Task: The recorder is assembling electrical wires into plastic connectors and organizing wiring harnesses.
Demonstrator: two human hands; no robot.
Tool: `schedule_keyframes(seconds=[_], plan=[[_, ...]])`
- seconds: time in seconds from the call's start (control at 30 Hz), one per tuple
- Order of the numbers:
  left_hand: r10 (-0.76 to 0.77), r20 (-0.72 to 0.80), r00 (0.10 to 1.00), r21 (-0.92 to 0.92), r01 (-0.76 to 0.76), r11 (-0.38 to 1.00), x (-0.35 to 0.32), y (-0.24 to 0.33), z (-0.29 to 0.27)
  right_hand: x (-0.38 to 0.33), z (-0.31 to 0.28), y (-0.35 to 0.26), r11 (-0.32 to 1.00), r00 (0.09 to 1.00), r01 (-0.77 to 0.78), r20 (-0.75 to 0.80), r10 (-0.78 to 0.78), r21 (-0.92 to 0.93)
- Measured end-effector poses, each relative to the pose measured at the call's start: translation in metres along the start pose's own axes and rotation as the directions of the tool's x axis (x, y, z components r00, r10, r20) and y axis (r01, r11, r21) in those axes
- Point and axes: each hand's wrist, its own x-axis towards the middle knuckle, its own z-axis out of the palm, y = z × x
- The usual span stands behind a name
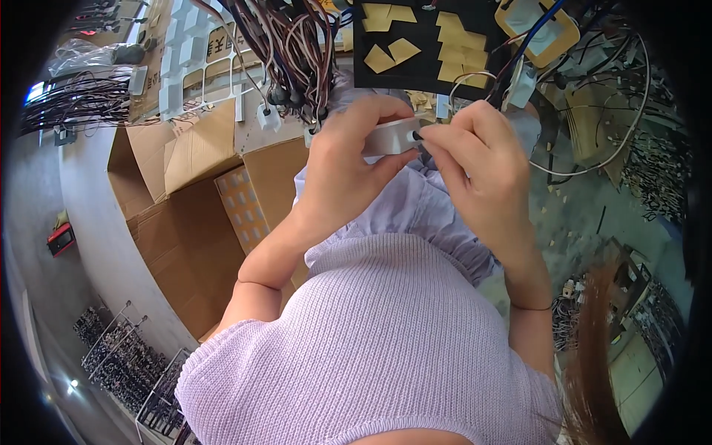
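My left hand [337,167] is closed around a small white plastic housing [387,139], thumb below and fingers above. At the housing's right end my right hand [486,163] pinches a small black part [417,136] between thumb and fingertips. The black part touches the end of the housing; how deep it sits cannot be made out. Beyond my hands lies a black board [423,63] with yellow paper pieces [460,48] on it. A bundle of dark, red and white wires [297,52] hangs just beyond my left hand.
An open cardboard box [185,245] stands at the left. White plastic housings [172,63] lie in rows at the far left, near another wire bundle [74,104]. A yellow-rimmed tray [538,33] sits at the far right. Heaped cables [656,174] lie at the right.
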Motion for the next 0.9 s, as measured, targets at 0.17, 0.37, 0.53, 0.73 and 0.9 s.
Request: schedule_keyframes(seconds=[0.17,0.37,0.53,0.73,0.9], plan=[[-0.018,0.064,0.998,-0.064,0.022,0.998,-0.002,0.002,0.000,0.000,-0.007,0.000,0.969,0.979,-0.193,0.094,0.180,0.156],[-0.313,0.381,0.870,-0.515,0.481,0.710,-0.006,-0.021,-0.008,-0.008,-0.004,0.010,0.924,0.958,-0.283,0.129,0.257,0.257],[-0.364,0.426,0.828,-0.557,0.557,0.616,-0.010,-0.029,-0.010,-0.015,0.001,0.017,0.854,0.918,-0.396,0.172,0.358,0.338],[-0.300,0.268,0.915,-0.316,0.378,0.870,-0.018,-0.025,0.008,-0.018,0.007,0.018,0.813,0.875,-0.470,0.304,0.378,0.343],[-0.113,0.258,0.959,-0.057,0.132,0.990,-0.001,-0.008,0.002,-0.020,0.005,0.023,0.933,0.923,-0.276,0.334,0.191,0.230]])
